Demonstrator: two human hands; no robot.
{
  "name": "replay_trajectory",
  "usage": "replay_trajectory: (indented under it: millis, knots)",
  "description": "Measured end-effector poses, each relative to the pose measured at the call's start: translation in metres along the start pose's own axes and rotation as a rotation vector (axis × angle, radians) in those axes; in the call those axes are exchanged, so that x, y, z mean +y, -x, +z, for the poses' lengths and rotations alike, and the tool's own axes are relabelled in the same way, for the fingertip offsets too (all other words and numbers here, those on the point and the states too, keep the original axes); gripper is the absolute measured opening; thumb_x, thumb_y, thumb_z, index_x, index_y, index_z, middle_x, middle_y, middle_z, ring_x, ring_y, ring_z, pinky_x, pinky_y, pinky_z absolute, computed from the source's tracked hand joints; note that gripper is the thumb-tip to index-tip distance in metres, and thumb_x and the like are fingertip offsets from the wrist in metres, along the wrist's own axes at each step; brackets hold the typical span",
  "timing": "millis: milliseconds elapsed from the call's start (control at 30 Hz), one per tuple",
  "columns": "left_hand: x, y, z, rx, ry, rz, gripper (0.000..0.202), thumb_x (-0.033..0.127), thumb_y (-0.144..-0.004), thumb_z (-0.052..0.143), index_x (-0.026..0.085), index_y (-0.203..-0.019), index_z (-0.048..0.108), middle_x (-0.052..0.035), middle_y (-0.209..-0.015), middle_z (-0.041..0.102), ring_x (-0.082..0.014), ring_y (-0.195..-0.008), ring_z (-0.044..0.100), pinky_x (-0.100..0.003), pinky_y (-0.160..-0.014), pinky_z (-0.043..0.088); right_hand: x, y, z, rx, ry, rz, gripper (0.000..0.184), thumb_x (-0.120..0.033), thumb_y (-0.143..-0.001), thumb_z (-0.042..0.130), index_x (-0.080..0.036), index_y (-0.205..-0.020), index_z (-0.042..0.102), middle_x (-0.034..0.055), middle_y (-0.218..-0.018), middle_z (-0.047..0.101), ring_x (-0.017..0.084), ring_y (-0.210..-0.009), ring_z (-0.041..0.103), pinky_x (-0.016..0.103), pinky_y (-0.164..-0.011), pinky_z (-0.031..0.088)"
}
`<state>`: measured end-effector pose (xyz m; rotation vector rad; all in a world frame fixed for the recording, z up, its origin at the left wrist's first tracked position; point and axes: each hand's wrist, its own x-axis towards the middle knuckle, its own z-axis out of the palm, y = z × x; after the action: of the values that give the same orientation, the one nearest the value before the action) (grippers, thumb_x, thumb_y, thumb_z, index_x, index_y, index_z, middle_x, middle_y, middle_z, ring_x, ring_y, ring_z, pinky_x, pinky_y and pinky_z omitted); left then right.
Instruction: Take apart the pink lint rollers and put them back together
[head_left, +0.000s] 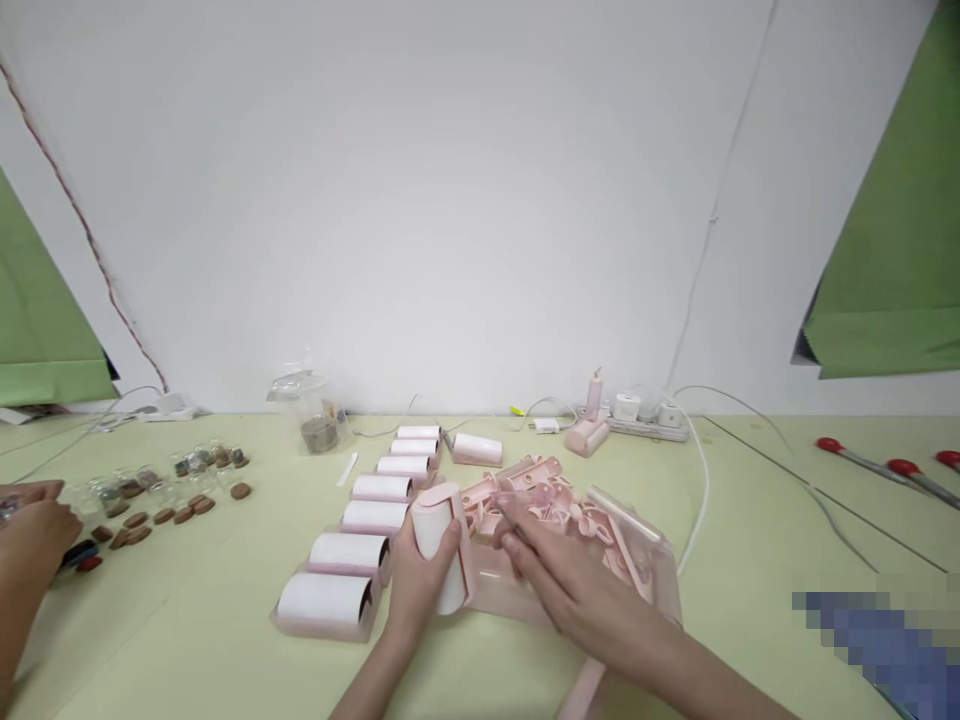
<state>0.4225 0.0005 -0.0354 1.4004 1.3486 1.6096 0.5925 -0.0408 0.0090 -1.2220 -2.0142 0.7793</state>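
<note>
Seemingly midway, the left hand [421, 572] clasps a white-and-pink case [436, 535] in its fingers at lower centre, the right hand [562, 570] grips unclearly, the row of white-topped pieces [349, 550] looks done, and loose pink parts [551, 467] remain.

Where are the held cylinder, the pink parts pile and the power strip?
Held cylinder [433, 532], head view: its white side.
Pink parts pile [555, 500], head view: its middle pieces.
Power strip [649, 431], head view: its front edge.

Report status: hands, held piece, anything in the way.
Left hand gripping white-and-pink piece. Right hand at pink parts pile, hold unclear. Row of white-topped pieces beside left hand, not between hands.
</note>
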Motion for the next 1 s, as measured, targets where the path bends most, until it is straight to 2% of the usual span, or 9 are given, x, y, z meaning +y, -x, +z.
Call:
replay_trajectory:
  millis: [67, 167, 333, 500, 633, 733, 867, 1000]
  knots:
    - [0.004, 0.001, 0.0, -0.028, -0.079, 0.084, 0.032, 0.033, -0.062, 0.063, 0.015, -0.087, 0.057, -0.0076, -0.083, 0.064, -0.0243, -0.078, 0.058, -0.033, -0.071, 0.045, -0.003, 0.004, 0.009, -0.043, 0.011, 0.057, 0.027, -0.044, -0.087, 0.032, -0.023, -0.075, 0.043, -0.002, -0.066, 0.047, 0.013, -0.06, 0.045, 0.023, -0.054, 0.03]
    - [0.005, 0.004, 0.0, -0.112, -0.113, 0.186, 0.026, 0.025, -0.061, 0.062, 0.018, -0.086, 0.056, -0.0029, -0.076, 0.064, -0.0195, -0.07, 0.058, -0.028, -0.066, 0.045, 0.0, 0.008, 0.016, -0.117, -0.041, 0.123, 0.029, -0.041, -0.089, 0.029, -0.022, -0.072, 0.042, -0.0023, -0.069, 0.047, 0.013, -0.064, 0.045, 0.022, -0.057, 0.031]
    - [-0.003, 0.006, -0.001, -0.126, -0.118, 0.232, 0.037, 0.015, -0.055, 0.061, 0.018, -0.092, 0.058, -0.0033, -0.084, 0.064, -0.02, -0.076, 0.058, -0.028, -0.072, 0.045, -0.001, 0.01, 0.017, -0.123, -0.041, 0.058, 0.028, -0.034, -0.089, 0.029, -0.02, -0.069, 0.043, -0.002, -0.066, 0.046, 0.012, -0.063, 0.044, 0.022, -0.056, 0.03]
    - [-0.001, 0.006, -0.002, -0.149, -0.149, 0.208, 0.035, 0.014, -0.055, 0.06, 0.019, -0.09, 0.059, -0.0016, -0.077, 0.064, -0.0195, -0.071, 0.057, -0.029, -0.069, 0.046, 0.0, 0.006, 0.019, -0.076, -0.06, 0.027, 0.027, -0.037, -0.087, 0.035, -0.021, -0.071, 0.05, -0.0024, -0.064, 0.045, 0.011, -0.059, 0.041, 0.022, -0.052, 0.027]
    - [0.001, 0.005, -0.002, -0.135, -0.194, 0.277, 0.034, 0.017, -0.058, 0.061, 0.019, -0.092, 0.057, -0.0015, -0.077, 0.063, -0.0189, -0.069, 0.057, -0.028, -0.068, 0.045, 0.004, 0.003, 0.02, -0.087, -0.138, 0.041, 0.026, -0.039, -0.086, 0.036, -0.021, -0.075, 0.051, -0.0025, -0.066, 0.044, 0.01, -0.059, 0.04, 0.021, -0.051, 0.027]
    - [0.001, 0.006, -0.002, -0.171, -0.19, 0.325, 0.033, 0.017, -0.06, 0.061, 0.019, -0.093, 0.057, -0.0029, -0.082, 0.063, -0.0195, -0.075, 0.057, -0.028, -0.072, 0.044, 0.008, 0.004, 0.023, -0.122, -0.188, 0.096, 0.028, -0.044, -0.086, 0.035, -0.021, -0.079, 0.05, -0.0028, -0.065, 0.041, 0.01, -0.056, 0.038, 0.02, -0.049, 0.026]
    - [0.001, 0.01, 0.0, -0.194, -0.137, 0.373, 0.031, 0.019, -0.058, 0.066, 0.018, -0.089, 0.058, -0.0061, -0.089, 0.061, -0.023, -0.086, 0.055, -0.03, -0.077, 0.042, 0.01, 0.004, 0.024, -0.139, -0.272, 0.162, 0.027, -0.048, -0.085, 0.035, -0.024, -0.09, 0.043, -0.0059, -0.057, 0.033, 0.009, -0.048, 0.031, 0.019, -0.045, 0.024]
    - [0.004, 0.012, 0.005, -0.216, -0.175, 0.359, 0.037, 0.022, -0.066, 0.062, 0.019, -0.101, 0.054, -0.0074, -0.094, 0.061, -0.0228, -0.087, 0.056, -0.031, -0.077, 0.042, 0.007, 0.001, 0.017, -0.051, -0.285, 0.066, 0.019, -0.042, -0.087, 0.035, -0.026, -0.099, 0.033, -0.0074, -0.058, 0.039, 0.009, -0.05, 0.033, 0.02, -0.053, 0.03]
